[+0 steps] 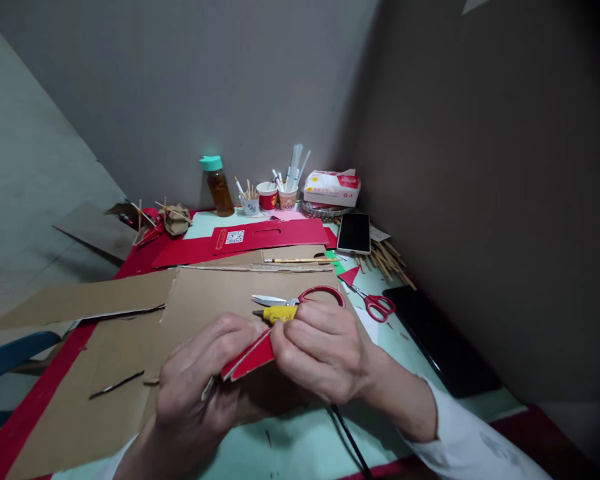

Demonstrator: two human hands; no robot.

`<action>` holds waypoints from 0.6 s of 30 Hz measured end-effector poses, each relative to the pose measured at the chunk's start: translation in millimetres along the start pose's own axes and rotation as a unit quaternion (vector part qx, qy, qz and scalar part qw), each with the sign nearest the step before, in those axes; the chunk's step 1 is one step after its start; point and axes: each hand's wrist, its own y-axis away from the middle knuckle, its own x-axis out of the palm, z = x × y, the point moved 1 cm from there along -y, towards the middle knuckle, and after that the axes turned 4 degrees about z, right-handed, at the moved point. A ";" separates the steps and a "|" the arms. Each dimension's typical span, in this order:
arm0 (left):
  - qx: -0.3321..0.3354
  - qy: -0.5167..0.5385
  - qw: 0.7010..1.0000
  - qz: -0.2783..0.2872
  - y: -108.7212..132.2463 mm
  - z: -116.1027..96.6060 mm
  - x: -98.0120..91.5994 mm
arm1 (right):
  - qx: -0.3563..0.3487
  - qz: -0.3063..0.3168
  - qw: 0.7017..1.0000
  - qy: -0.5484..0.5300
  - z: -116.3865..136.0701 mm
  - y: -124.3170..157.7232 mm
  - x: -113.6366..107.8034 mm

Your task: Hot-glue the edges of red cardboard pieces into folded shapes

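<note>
Between my two hands is a small red cardboard piece (254,356) with pale cut edges, folded or layered. My left hand (200,373) is closed around its left side. My right hand (325,350) pinches its upper right end, the fingertips curled in. Just beyond the knuckles lies a yellow glue gun (279,313) with a dark nozzle, partly hidden by my right hand; a black cord (350,440) runs out below that hand. Red-handled scissors (275,301) rest on the brown cardboard (215,287) behind the glue gun.
A second pair of scissors (377,305), a phone (354,233) and a black flat device (440,340) lie on the right. Farther back stand a bottle (219,190), paper cups (267,197) and a tissue pack (331,189). Red card sheets (290,235) lie across the middle.
</note>
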 end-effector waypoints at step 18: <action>-0.009 0.032 0.999 0.003 -3.7 -4.7 -1.6 | 0.007 0.014 1.000 0.027 9.3 -4.2 -5.0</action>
